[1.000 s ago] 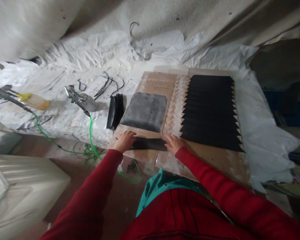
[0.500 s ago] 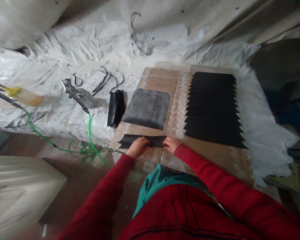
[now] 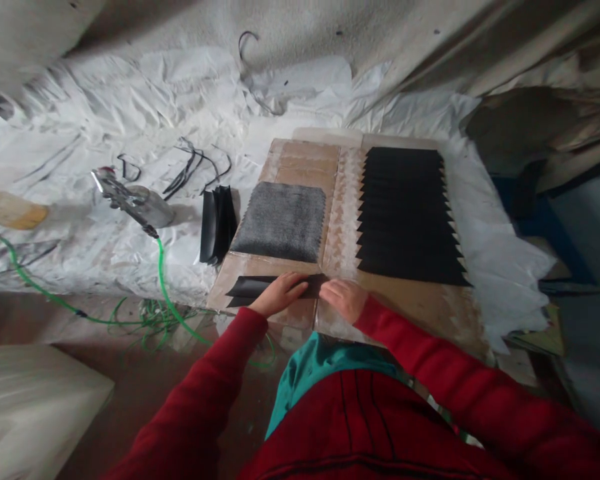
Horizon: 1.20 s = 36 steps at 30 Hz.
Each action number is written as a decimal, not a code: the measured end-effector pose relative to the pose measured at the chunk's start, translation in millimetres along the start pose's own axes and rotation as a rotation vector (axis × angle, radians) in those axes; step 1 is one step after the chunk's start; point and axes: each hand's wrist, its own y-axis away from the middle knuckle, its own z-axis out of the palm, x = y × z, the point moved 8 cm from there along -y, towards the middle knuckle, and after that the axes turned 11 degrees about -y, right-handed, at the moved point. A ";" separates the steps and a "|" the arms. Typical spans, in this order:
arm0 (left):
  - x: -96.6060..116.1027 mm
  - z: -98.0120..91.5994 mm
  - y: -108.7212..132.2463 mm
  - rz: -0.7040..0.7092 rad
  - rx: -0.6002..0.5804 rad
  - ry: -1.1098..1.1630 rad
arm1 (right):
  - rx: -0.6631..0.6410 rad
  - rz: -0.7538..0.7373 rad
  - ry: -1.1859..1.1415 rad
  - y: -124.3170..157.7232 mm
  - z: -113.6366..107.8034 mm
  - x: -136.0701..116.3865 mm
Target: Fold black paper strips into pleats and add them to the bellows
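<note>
- Grip narrow on both sides: the left hand (image 3: 283, 293) curls over the black strip (image 3: 247, 285) and the right hand (image 3: 345, 298) closes on its right end, seemingly to steady it; whether any fingers reach underneath, I cannot tell
- The strip lies along the cardboard's (image 3: 415, 300) front edge, near the front edge of the bench (image 3: 85, 250), probably for close reach
- The grey piece (image 3: 283, 223) lies flat behind it, apart from the overlapping black pieces (image 3: 403, 217), perhaps to avoid mixing
- The spray gun (image 3: 125, 193) rests well left, seemingly out of the way
</note>
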 end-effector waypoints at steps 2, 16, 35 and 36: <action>13.3 5.5 -13.9 0.013 -0.113 0.076 | 0.142 -0.127 0.013 8.4 -23.7 -17.6; 73.3 79.2 -60.4 -0.123 -0.561 0.478 | 0.359 0.082 -0.124 111.4 -109.4 37.7; 125.5 130.1 -100.7 -0.008 -0.553 -0.007 | 0.476 1.142 -0.704 270.9 -92.9 182.4; 119.2 133.8 -96.9 -0.019 -0.597 0.007 | 0.479 1.171 -0.697 282.0 -93.5 187.4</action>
